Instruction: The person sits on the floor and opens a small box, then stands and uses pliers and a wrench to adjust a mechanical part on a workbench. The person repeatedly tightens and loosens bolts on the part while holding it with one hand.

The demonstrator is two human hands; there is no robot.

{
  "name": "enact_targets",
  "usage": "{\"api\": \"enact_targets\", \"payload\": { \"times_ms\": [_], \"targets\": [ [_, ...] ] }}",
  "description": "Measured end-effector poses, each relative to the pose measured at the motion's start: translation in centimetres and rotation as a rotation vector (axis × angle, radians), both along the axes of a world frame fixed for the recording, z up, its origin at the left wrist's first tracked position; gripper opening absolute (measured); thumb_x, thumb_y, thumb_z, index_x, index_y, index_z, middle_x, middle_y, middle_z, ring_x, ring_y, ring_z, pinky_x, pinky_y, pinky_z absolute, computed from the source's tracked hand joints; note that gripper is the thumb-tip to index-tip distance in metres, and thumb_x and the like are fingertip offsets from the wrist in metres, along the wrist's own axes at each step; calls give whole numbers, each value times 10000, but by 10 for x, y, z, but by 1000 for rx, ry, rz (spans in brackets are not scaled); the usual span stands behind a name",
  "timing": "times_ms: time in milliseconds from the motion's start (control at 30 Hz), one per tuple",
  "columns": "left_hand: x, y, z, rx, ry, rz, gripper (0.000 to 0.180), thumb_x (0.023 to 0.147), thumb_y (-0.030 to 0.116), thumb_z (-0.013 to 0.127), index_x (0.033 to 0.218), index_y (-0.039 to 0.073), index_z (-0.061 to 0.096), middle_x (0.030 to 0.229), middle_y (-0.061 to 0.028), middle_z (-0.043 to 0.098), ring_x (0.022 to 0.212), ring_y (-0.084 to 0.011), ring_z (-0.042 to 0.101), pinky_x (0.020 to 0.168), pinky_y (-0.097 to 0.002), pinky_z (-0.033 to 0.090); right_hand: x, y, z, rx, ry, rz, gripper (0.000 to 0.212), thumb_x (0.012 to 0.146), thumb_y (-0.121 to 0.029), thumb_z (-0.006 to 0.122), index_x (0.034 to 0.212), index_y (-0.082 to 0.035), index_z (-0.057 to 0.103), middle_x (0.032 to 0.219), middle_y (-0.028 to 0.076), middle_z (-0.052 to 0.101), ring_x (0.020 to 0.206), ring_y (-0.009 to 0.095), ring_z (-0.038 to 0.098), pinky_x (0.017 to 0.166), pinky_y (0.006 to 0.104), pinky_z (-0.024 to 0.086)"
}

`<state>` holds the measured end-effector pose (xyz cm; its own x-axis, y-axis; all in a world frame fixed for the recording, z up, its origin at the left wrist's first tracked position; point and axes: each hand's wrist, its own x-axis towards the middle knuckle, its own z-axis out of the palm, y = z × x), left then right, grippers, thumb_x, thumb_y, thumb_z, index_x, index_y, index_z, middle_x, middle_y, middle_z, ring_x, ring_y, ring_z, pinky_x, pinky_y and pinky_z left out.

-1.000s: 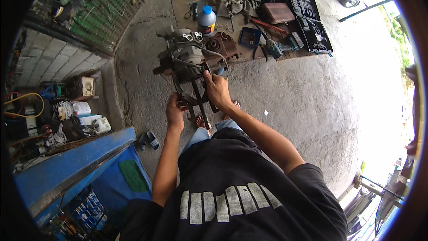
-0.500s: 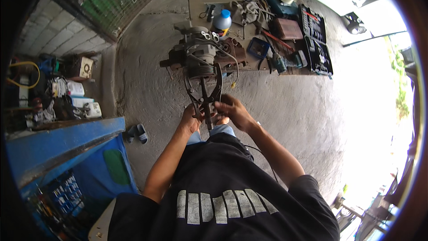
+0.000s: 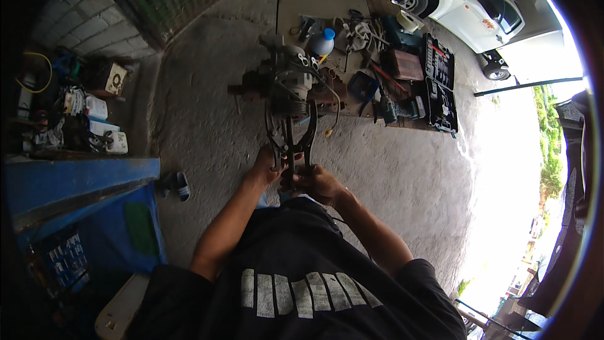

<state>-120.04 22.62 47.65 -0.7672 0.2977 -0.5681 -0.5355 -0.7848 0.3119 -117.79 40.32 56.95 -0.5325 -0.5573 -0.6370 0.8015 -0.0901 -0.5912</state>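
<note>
A greasy metal engine part (image 3: 286, 82) sits on the concrete floor in front of me. A large dark long-handled clamp tool (image 3: 290, 129) reaches from my hands up to it, its jaws around the part's round body. My left hand (image 3: 267, 165) grips the left handle. My right hand (image 3: 313, 181) is closed around the right handle, close beside the left one.
Behind the part lie a white bottle with a blue cap (image 3: 323, 42), loose tools and an open black socket case (image 3: 440, 82) on a board. A white car (image 3: 453, 0) stands beyond. A blue bench (image 3: 75, 182) and a cluttered shelf (image 3: 75, 113) are at my left.
My hands moved from the engine part down to the clamp tool's handles and now squeeze them together. The view has shifted, bringing the car into sight.
</note>
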Motion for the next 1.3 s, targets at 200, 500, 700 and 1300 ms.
{"api": "enact_targets", "payload": {
  "times_ms": [200,500,700,1300],
  "targets": [
    [-18,8,-27,-98,295,114,245,1047,192,568,1195,-1,597,1072,-115,668,998,-231,683,918,-356,575,2,-4,-7,179,173,19,357,907,-204,793,1041,103,669,951,152,715,808,220,719,696,337,617],
    [-26,-2,-42,-658,822,-88,268,1013,89,548,1254,4,628,1311,-99,600,1274,-204,564,1044,-314,525,-3,0,13,-6,137,50,363,904,-165,788,1086,114,646,998,149,719,871,234,720,833,358,614],
    [-37,-14,-34,-200,560,-146,563,996,143,533,1513,137,310,1391,-97,521,1277,-222,564,1063,-316,514,-2,-6,20,218,163,90,271,893,-164,802,889,60,649,850,139,718,812,201,720,745,329,563],
    [-46,-27,-53,-748,780,-217,218,1061,112,452,1234,7,531,1249,-105,550,1018,-168,560,932,-321,501,12,-7,-21,160,210,53,339,896,-271,809,875,29,655,664,58,641,462,110,546,343,252,329]
  ]
}}
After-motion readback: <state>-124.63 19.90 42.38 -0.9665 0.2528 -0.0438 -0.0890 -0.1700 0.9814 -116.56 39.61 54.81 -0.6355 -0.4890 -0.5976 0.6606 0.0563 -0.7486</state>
